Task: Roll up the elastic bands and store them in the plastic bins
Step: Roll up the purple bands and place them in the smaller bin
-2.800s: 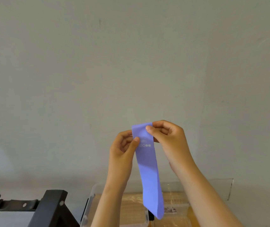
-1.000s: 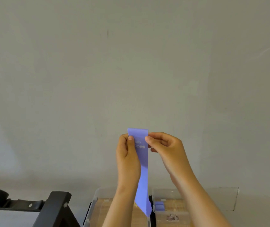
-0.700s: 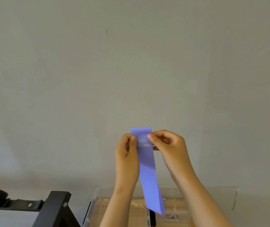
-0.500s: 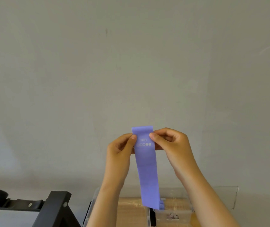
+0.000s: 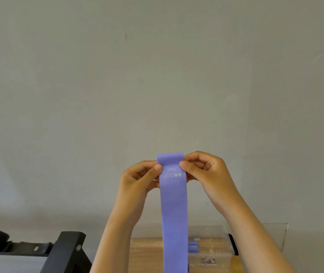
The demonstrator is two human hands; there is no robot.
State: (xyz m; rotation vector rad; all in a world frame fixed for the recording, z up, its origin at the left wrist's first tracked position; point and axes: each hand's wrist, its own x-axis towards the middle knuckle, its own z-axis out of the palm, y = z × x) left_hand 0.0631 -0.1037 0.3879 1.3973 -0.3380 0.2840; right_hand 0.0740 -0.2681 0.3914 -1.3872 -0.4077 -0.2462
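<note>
Two hands hold one purple elastic band (image 5: 174, 209) up in front of a plain grey wall (image 5: 157, 75), as I see it from the head camera. My left hand (image 5: 137, 180) has its grip clamped on the band's left edge near the top, thumb in front. My right hand (image 5: 204, 170) pinches the right edge at the same height. The band hangs straight down, unrolled, white dots printed near its top. Below it, on the wooden table (image 5: 147, 253), stands a clear plastic bin (image 5: 212, 247) with a small purple roll (image 5: 193, 248) inside. At lower left I see a black frame (image 5: 66, 251).
</note>
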